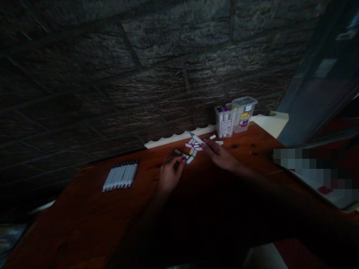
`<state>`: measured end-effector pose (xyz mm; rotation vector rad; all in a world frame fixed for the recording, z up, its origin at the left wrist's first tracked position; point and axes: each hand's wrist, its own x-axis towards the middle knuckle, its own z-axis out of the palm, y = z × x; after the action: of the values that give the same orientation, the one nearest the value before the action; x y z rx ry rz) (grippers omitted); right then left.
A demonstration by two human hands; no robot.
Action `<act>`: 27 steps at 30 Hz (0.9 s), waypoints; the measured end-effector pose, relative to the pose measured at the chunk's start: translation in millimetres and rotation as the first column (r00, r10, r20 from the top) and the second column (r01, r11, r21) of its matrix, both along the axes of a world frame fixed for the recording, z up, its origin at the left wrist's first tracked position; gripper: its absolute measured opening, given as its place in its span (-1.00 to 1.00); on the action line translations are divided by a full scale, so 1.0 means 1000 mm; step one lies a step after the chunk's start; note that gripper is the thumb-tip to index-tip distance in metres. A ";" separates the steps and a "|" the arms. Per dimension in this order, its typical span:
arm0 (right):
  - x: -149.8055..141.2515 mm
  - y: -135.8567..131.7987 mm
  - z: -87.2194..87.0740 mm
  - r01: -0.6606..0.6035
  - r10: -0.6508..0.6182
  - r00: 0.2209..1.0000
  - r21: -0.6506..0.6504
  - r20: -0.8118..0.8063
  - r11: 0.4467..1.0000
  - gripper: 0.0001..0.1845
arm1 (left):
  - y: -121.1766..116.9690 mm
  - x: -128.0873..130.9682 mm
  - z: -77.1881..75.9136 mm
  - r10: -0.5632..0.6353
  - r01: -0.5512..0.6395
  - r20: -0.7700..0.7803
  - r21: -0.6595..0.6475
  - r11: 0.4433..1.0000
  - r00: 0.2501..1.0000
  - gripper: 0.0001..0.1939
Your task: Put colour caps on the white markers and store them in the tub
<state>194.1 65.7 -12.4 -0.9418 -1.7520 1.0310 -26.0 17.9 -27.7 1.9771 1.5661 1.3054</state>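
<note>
The white marker (pixel 198 139) is in the right hand (pixel 220 156), its fingers pinching the rear end, its long axis running toward 10 o'clock and its grey, tapered end leading, above the worktop (pixel 92 224). From the left hand (pixel 169 176) that marker lies toward 1 o'clock, a little apart, so the right is nearer, being already on it. The left thumb and forefinger are close together; I cannot tell whether they pinch a small piece. Just beside them, near 2 o'clock, is a short teal-ended piece (pixel 191 157), and a loose scatter of short white pieces (pixel 193 144) lies just below and around the held marker. Farther out, a row of markers (pixel 120 176) sits at 9 o'clock from the left hand, and 2 clear boxes stand toward 12 o'clock from the right: a marker-filled box (pixel 225 129) and a labelled box (pixel 244 116).
</note>
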 end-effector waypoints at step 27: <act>0.015 0.003 0.000 -0.100 0.018 0.933 0.211 0.359 0.972 -0.68 | 0.004 -0.016 0.006 -0.038 0.049 0.143 -0.072 0.996 0.989 -0.73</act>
<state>208.9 68.9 -12.8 -0.9770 -2.1577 0.7049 -42.1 21.4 -21.9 1.8209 1.4755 1.3190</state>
